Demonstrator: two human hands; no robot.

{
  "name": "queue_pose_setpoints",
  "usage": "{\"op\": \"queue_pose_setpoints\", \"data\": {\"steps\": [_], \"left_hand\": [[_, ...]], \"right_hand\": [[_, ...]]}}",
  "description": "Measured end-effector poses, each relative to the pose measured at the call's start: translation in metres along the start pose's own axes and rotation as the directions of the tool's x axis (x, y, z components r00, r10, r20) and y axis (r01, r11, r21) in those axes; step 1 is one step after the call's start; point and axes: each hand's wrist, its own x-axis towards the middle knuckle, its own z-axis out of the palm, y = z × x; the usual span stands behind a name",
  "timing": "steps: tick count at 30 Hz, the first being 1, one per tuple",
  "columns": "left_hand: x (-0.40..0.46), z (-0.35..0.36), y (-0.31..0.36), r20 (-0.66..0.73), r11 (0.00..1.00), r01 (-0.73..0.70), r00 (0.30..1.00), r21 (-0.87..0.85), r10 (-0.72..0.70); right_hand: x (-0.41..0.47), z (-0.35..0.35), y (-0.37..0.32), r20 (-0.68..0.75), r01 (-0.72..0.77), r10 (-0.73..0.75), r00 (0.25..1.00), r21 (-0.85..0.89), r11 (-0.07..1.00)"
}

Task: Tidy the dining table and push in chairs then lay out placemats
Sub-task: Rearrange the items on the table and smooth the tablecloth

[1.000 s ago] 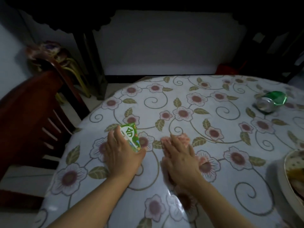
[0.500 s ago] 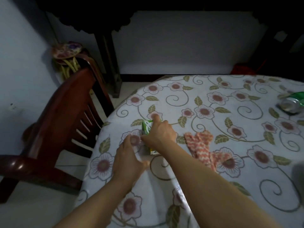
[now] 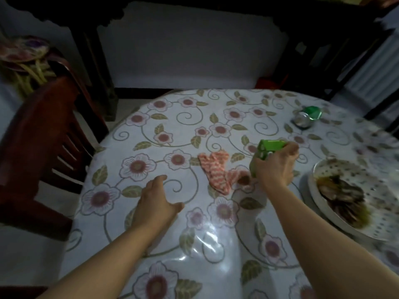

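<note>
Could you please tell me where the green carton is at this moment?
In the head view, the green carton is held in the right hand above the table, right of centre, between the pink cloth and the plate.

- Left hand & forearm: bare, no sleeve, no glove.
- Right hand & forearm: bare, no sleeve.
- No rings/watch visible; nails too blurred to tell.

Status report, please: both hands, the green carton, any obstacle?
Right hand grips green carton, lifted. Left hand open, empty, over the table. Pink cloth, green can, dirty plate remain.
</note>
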Motion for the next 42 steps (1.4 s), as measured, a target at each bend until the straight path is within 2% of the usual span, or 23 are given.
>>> {"op": "queue_pose_setpoints", "data": {"steps": [3,8,10,12,14,16,17,18,20,22,24,25,27,29,32,33,35,37,39,41,42], "left_hand": [[-0.007,0.004,0.003,0.008,0.999,-0.002,1.000,0.032,0.002],[-0.022,0.004,0.008,0.011,0.994,-0.012,1.000,0.106,0.011],[-0.029,0.001,0.010,0.011,0.994,-0.021,1.000,0.112,0.020],[-0.036,-0.004,0.010,0.014,0.994,-0.026,1.000,0.103,0.025],[-0.044,-0.009,0.009,0.008,0.995,-0.031,0.999,0.091,0.031],[-0.056,-0.017,0.008,0.007,0.994,-0.033,0.999,0.103,0.032],[-0.058,-0.019,0.008,0.005,0.993,-0.034,0.999,0.114,0.034],[-0.067,-0.024,0.006,0.003,0.992,-0.026,1.000,0.124,0.026],[-0.079,-0.030,0.002,-0.001,0.990,-0.005,1.000,0.142,0.005],[-0.092,-0.037,-0.004,0.006,0.988,-0.005,1.000,0.158,0.004],[-0.105,-0.042,-0.011,0.022,0.989,-0.010,1.000,0.150,0.007],[-0.111,-0.044,-0.015,0.027,0.990,-0.015,1.000,0.140,0.012],[-0.120,-0.048,-0.019,0.026,0.991,-0.028,0.999,0.128,0.025],[-0.126,-0.050,-0.022,0.027,0.992,-0.039,0.999,0.124,0.035],[-0.130,-0.054,-0.023,0.034,0.993,-0.043,0.999,0.114,0.039],[-0.129,-0.056,-0.023,0.036,0.992,-0.043,0.999,0.116,0.040],[-0.125,-0.058,-0.023,0.046,0.991,-0.037,0.998,0.131,0.031],[-0.120,-0.060,-0.020,0.059,0.990,-0.031,0.998,0.140,0.023],[-0.114,-0.059,-0.011,0.067,0.989,-0.025,0.998,0.143,0.016],[-0.108,-0.057,-0.002,0.074,0.989,-0.019,0.997,0.149,0.008],[-0.103,-0.053,0.007,0.079,0.989,-0.024,0.997,0.147,0.012]], "right_hand": [[0.004,-0.005,0.024,0.007,-0.041,0.042,0.999,-0.030,0.999],[-0.008,-0.009,0.045,0.152,-0.013,0.021,0.988,-0.054,0.998],[-0.017,-0.016,0.045,0.168,0.052,-0.027,0.985,-0.141,0.989],[-0.038,-0.027,0.039,0.185,0.153,-0.125,0.975,-0.146,0.977],[-0.073,-0.036,0.031,0.243,0.316,-0.280,0.929,-0.120,0.941],[-0.114,-0.047,0.024,0.330,0.420,-0.364,0.871,-0.115,0.900],[-0.130,-0.050,0.020,0.405,0.459,-0.389,0.828,-0.091,0.884],[-0.150,-0.056,0.018,0.514,0.503,-0.408,0.754,-0.053,0.862],[-0.181,-0.062,0.019,0.725,0.594,-0.440,0.530,0.053,0.803],[-0.209,-0.068,0.021,0.864,0.618,-0.382,0.328,0.110,0.779],[-0.230,-0.071,0.027,0.949,0.660,-0.266,0.173,0.089,0.746],[-0.237,-0.073,0.029,0.973,0.694,-0.202,0.114,0.068,0.717],[-0.249,-0.074,0.035,0.989,0.758,-0.129,0.067,0.033,0.652],[-0.255,-0.070,0.041,0.984,0.812,-0.154,0.087,0.019,0.584],[-0.257,-0.068,0.043,0.956,0.880,-0.273,0.107,0.036,0.473],[-0.255,-0.070,0.041,0.949,0.887,-0.299,0.101,0.051,0.460],[-0.244,-0.078,0.034,0.944,0.836,-0.307,0.118,0.072,0.544],[-0.223,-0.090,0.025,0.927,0.746,-0.318,0.198,0.068,0.662],[-0.193,-0.102,0.016,0.880,0.706,-0.359,0.309,0.041,0.707],[-0.163,-0.113,0.009,0.807,0.643,-0.372,0.459,-0.013,0.766],[-0.144,-0.118,0.008,0.748,0.599,-0.359,0.559,-0.064,0.798]]}}
